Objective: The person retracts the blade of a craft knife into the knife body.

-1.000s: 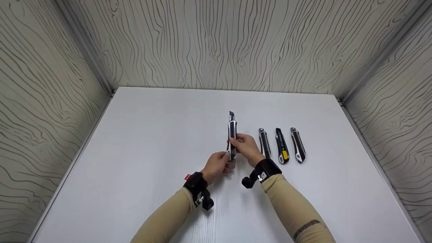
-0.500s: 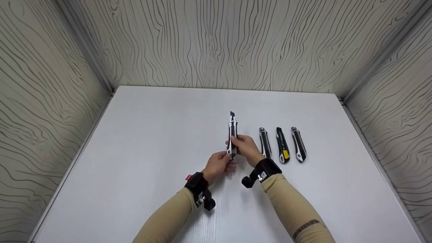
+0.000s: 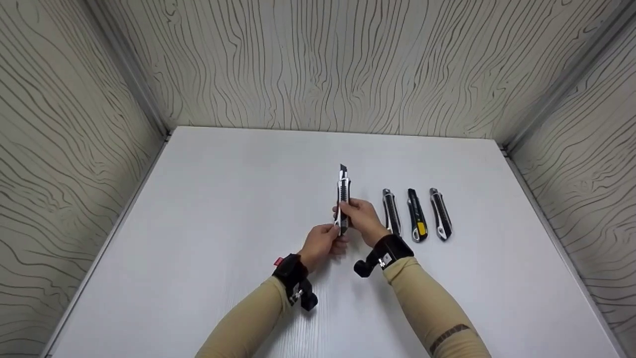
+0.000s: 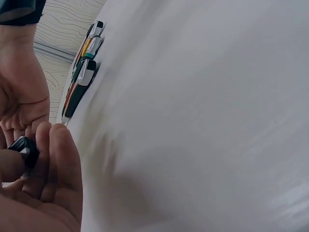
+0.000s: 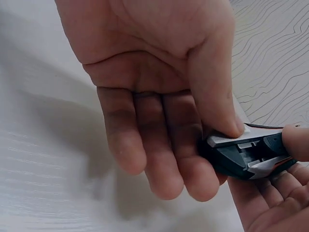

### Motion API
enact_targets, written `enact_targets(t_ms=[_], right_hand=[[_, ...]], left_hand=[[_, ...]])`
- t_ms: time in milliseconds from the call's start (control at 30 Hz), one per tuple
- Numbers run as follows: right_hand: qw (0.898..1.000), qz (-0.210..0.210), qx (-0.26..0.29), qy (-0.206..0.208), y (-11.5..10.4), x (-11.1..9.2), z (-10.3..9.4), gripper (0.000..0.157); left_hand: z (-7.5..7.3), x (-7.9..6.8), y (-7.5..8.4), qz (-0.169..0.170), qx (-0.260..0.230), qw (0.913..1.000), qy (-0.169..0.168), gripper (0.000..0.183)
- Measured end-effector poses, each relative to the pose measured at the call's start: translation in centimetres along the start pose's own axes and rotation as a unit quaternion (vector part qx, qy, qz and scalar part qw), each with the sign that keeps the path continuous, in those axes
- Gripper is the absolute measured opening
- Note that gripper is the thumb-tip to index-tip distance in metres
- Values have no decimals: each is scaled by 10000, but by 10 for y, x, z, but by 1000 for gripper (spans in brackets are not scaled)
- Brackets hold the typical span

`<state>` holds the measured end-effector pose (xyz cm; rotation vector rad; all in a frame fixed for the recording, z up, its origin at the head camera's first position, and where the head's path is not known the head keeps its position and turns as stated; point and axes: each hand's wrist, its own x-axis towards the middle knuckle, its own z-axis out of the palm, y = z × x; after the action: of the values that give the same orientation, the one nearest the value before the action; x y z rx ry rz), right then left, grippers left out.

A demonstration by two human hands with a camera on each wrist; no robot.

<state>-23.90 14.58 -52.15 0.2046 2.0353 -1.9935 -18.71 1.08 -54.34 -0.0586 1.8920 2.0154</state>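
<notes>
A silver-and-black utility knife [image 3: 343,189] points away from me in the head view, a short length of dark blade [image 3: 343,169] out of its tip. My right hand [image 3: 363,216] grips its lower body from the right, thumb on the top face. At the tail end, my left hand [image 3: 319,243] pinches it between thumb and fingers. The right wrist view shows the knife's dark tail end [image 5: 229,159] under my left thumb, with my right thumb [image 5: 295,142] further along the body. In the left wrist view most of the knife is hidden behind my left hand [image 4: 53,179].
Three more utility knives lie side by side to the right: a silver-and-black one [image 3: 391,209] beside my right wrist, a black one with a yellow part [image 3: 417,214], and another silver-and-black one [image 3: 440,214]. Wood-patterned walls [image 3: 318,64] enclose the white table [image 3: 223,199] at back and sides.
</notes>
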Motion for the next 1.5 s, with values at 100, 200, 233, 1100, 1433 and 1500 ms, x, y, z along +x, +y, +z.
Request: enact_targets(t_ms=[100,200,233,1100,1433,1500], right_hand=[[10000,9,29,13,1,0,-1,33],[10000,-31,16,18,0,-1,-1,31],[10000,-50,18,25,0,-1,-1,31],[9999,37,-136,-50,-3,-1,0,33],[9999,51,-151,-35,-2,-1,0,33],[9999,30,-143,-62,-2,-1,0,32]], left_hand=[[0,0,-1,-18,-6,10000,32,36],[0,1,-2,-5,-2,10000,44,35],[1,1,-2,-9,-4,10000,48,35],[0,1,2,-39,143,9998,149,35],[1,1,2,-28,108,9998,154,36],[1,1,3,-57,97,9998,168,36]])
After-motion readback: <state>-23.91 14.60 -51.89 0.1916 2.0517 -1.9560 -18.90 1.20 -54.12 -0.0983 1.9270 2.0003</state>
